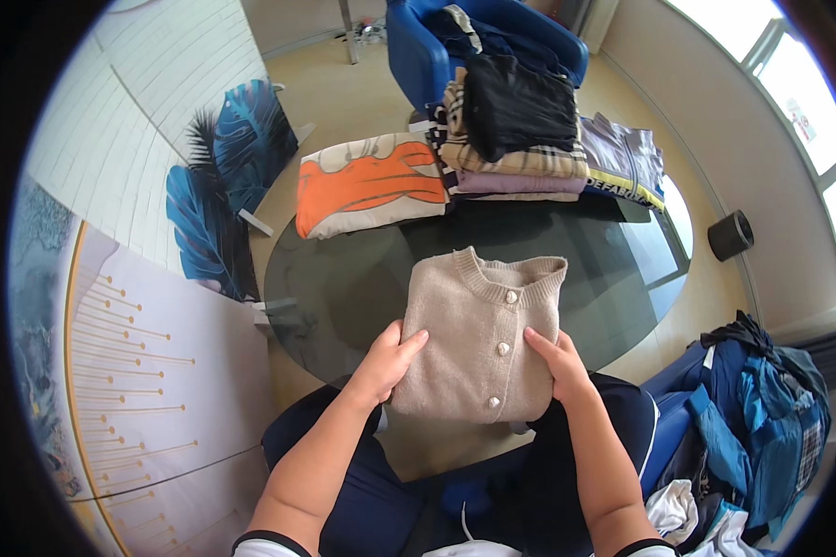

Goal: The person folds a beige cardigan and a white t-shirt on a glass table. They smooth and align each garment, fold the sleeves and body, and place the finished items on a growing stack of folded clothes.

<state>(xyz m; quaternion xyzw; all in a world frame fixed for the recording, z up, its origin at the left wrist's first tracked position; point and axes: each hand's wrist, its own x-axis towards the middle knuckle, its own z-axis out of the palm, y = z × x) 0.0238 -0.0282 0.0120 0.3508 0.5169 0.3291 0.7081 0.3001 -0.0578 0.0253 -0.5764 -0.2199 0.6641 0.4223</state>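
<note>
Between my two hands is a beige knit cardigan (460, 341), folded into a compact rectangle. Its ribbed round neckline points away from me, and three pale buttons run down the front. My left hand (386, 362) grips the cardigan's left edge, thumb on top. On the opposite edge, my right hand (561, 362) holds it the same way. The fingers under the fabric are hidden. The cardigan is held over my lap and the near edge of an oval dark glass table (334, 306).
On the table's far side lie a folded orange-and-cream garment (369, 184), a stack with plaid cloth (529, 161) topped by a black garment (519, 104), and a grey jacket (620, 153). A blue armchair (418, 56) stands beyond. Loose clothes (766, 418) are heaped at right.
</note>
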